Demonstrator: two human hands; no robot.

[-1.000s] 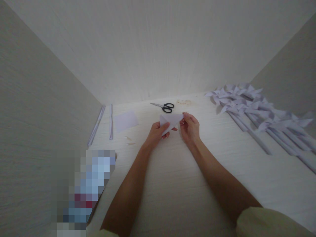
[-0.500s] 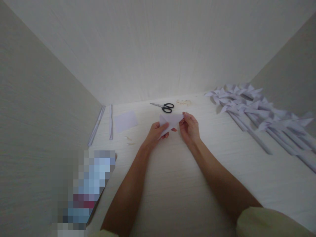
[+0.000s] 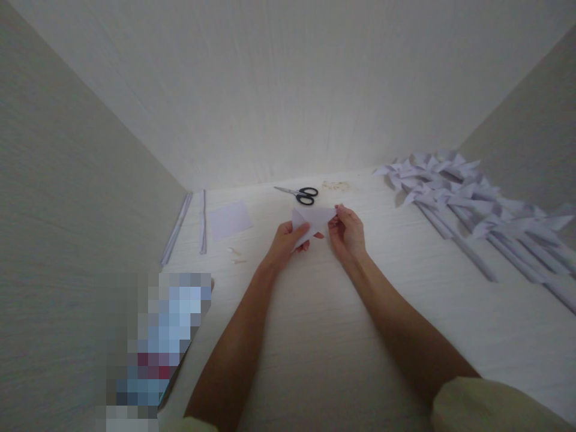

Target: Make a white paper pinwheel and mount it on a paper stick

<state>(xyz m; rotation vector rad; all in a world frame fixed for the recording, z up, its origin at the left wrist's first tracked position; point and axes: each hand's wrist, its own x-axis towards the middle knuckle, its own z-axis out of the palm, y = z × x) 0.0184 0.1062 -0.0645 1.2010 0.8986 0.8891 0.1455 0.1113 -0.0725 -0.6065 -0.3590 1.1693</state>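
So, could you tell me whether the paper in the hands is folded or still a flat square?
Folded: the paper shows as a triangle, pinched by the left hand and right hand.

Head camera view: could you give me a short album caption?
Both hands, left and right, hold a folded paper triangle near scissors and paper pinwheels.

I have one view, worn on the head, facing forward and down over a pale table (image 3: 315, 336). Both forearms enter from the bottom edge; the hands sit near frame centre, walls filling the upper half.
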